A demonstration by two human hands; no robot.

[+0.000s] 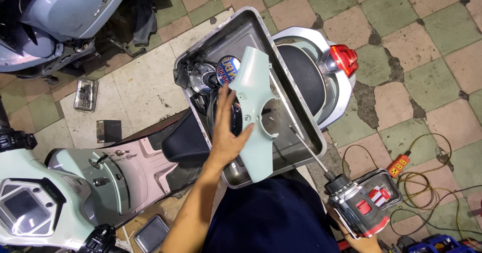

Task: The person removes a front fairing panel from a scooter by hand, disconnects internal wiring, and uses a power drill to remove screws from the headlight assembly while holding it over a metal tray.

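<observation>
Nearest the camera, at the bottom right, the right hand (359, 235) is wrapped around the grip of a cordless power driver (357, 210) with a grey, black and red body; only part of that hand shows under the tool. The driver's long thin bit (309, 150) slants up and left, its tip reaching over the near right edge of a metal tray (241, 24).

The left hand (230, 132), fingers spread and lying flat, presses on a pale green scooter cover panel (256, 107), the thumb hooked round the panel's left edge. The panel stands roughly upright along the middle of the tray, its round cut-out facing the tray's right wall. The tray rests across the scooter seat (188, 142) and the rear of the body.

Toward the tray's far left corner lie a chrome headlight ring (201, 77) and a round blue and red tin (226, 69), close beside the panel's upper end. Past the tray's far right edge sits the red tail light (344, 59).

At the lower left is the scooter's pale green front with its instrument display (25, 208). On the tiled floor (432, 87) an orange power strip (398, 165) lies to the right with its yellow cable (442, 192), a small metal box (86, 94) to the left, and another grey-blue scooter (65, 12) at the far left corner.
</observation>
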